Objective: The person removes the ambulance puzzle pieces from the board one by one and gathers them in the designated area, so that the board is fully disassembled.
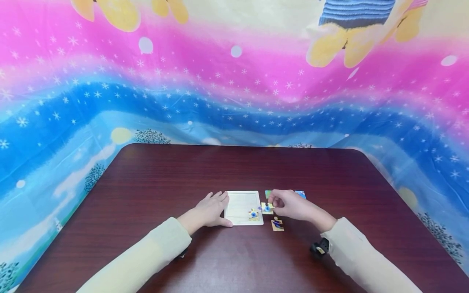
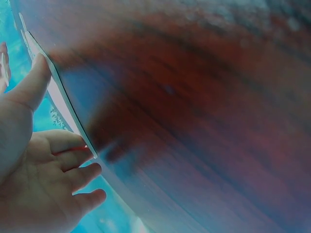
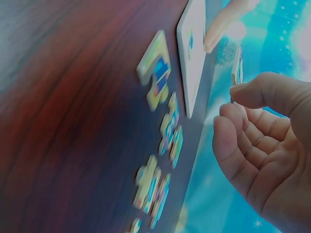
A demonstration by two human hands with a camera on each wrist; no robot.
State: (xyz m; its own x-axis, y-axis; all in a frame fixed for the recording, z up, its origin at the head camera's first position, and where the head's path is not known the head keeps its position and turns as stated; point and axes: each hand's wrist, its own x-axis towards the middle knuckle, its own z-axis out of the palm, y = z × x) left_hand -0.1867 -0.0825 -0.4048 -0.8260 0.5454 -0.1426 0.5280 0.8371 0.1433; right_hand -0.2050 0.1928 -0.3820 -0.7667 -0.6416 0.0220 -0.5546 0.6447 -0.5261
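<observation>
A pale, shallow puzzle tray (image 1: 239, 203) lies on the table, with one puzzle piece fitted low at its right side, a blue spot on this fitted piece (image 1: 253, 215). My left hand (image 1: 211, 208) rests along the tray's left edge, fingers spread and thumb at the near corner. Just beyond the tray's right rim, my right hand (image 1: 293, 205) pinches another puzzle piece (image 3: 237, 68) between thumb and fingers. The right wrist view shows this held piece edge-on, raised off the table. A loose yellow piece with dark blue (image 1: 277, 224) lies near the tray's lower right.
Several more loose pieces (image 3: 148, 184) lie on the tabletop (image 1: 176, 171), partly behind my right hand in the head view, including a blue one (image 1: 300, 194). A patterned cloth (image 1: 234, 89) hangs behind the table's far edge.
</observation>
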